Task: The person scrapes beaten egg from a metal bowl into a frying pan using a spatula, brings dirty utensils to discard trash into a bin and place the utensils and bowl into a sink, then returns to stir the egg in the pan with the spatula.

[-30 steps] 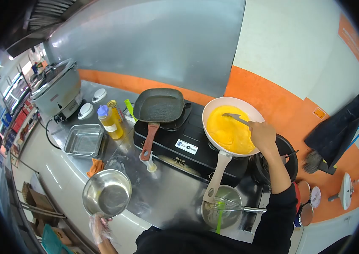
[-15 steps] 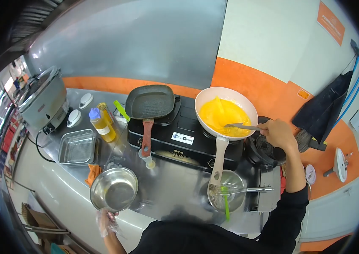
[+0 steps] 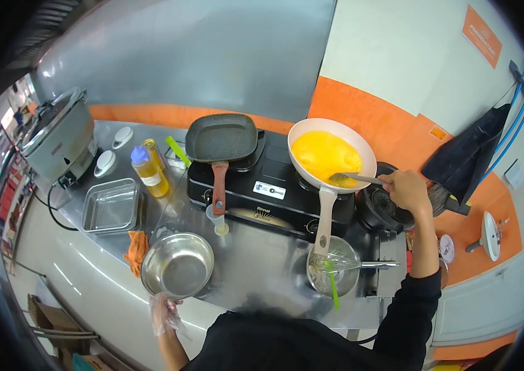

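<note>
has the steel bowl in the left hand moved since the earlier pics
Yes. Judged against the glass dish, the bowl in the left hand has shifted to the right in the view, further in over the counter.

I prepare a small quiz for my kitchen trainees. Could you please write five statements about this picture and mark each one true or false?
1. The right hand holds a spatula in the yellow mixture. True.
2. The left hand holds a squeeze bottle. False: it holds a metal bowl by the rim.
3. The square pan has a reddish handle. True.
4. The whisk lies in the square pan. False: it rests in a mixing bowl near the stove.
5. The orange cloth lies at the counter's edge. True.
</note>
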A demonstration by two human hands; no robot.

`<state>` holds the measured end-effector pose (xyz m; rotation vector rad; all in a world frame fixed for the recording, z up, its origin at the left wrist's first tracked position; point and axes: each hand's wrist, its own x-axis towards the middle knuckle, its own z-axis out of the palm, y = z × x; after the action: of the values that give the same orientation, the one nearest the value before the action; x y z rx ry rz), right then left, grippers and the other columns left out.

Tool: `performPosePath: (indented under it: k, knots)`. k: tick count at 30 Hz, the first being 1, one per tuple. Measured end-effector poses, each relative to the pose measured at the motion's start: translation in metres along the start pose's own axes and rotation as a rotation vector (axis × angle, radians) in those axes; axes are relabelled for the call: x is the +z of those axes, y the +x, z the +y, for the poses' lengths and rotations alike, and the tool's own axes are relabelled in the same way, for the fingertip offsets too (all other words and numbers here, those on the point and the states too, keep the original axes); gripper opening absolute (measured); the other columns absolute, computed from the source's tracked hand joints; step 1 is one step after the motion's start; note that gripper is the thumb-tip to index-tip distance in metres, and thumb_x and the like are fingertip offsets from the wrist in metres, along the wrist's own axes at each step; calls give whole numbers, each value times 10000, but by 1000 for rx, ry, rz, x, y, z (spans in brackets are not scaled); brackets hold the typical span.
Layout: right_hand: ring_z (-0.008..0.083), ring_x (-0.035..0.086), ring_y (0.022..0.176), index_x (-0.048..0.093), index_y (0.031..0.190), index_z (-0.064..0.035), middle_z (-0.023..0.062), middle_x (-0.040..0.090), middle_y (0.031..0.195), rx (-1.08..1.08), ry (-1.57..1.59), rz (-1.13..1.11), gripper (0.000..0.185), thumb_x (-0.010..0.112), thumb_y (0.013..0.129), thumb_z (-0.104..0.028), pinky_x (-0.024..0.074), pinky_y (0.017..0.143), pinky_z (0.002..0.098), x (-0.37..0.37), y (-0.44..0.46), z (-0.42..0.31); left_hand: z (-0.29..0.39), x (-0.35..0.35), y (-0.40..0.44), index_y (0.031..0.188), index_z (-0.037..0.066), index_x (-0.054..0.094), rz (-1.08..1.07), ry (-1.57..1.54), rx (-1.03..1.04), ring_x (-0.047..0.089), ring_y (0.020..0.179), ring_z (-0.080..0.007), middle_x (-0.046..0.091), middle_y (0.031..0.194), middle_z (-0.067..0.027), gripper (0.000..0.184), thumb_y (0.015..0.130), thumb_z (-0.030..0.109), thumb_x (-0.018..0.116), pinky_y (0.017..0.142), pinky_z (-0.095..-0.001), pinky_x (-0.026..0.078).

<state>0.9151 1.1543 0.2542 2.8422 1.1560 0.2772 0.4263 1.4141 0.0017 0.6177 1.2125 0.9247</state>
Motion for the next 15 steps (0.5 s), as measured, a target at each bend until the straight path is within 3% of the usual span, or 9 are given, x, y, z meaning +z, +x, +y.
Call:
performPosePath:
  k: [3, 6, 9, 12, 14, 15]
  knots:
    - [322, 649, 814, 711, 1052, -218, 114, 675, 885, 47, -28, 7, 232, 599, 850, -200, 515, 733, 441, 19, 4, -10, 0, -2, -1, 801, 55, 496, -11, 26, -17, 439, 394, -58, 582, 580, -157, 73, 867, 86, 486, 358, -136, 378]
    - [378, 636, 854, 678, 1106, -210, 163, 664, 924, 116, 22, 93, 260, 591, 862, -193, 498, 763, 489, 43, 7, -19, -2, 2, -3, 833, 45, 499, -33, 24, -42, 448, 406, -65, 591, 596, -173, 71, 873, 104, 494, 361, -143, 378]
    - [374, 650, 844, 683, 1020, -152, 177, 667, 873, 121, 72, 134, 206, 601, 835, -185, 522, 745, 473, 69, 16, -28, -8, -6, 2, 870, 35, 515, -68, 37, -52, 459, 421, -77, 606, 616, -186, 110, 887, 143, 503, 378, -166, 386]
    - [387, 646, 854, 640, 1079, -127, 176, 665, 871, 142, 56, 142, 248, 569, 845, -169, 526, 740, 491, 85, 22, -37, -27, -23, 15, 906, 28, 541, -152, 190, -37, 484, 446, -97, 634, 650, -173, 179, 912, 203, 500, 420, -209, 412]
    - [393, 648, 848, 617, 1129, -139, 180, 667, 880, 141, 23, 151, 277, 537, 864, -165, 522, 746, 505, 99, 30, -40, -19, -10, 1, 997, 12, 507, -94, 203, -40, 512, 463, -108, 649, 681, -153, 209, 920, 206, 499, 439, -218, 435]
    - [406, 645, 853, 612, 1155, -154, 190, 667, 900, 164, 44, 151, 303, 528, 865, -163, 516, 750, 510, 104, 31, -42, -31, -23, 13, 1338, 68, 175, -125, 38, -120, 570, 511, -148, 633, 796, -160, 592, 892, 133, 557, 449, -247, 503]
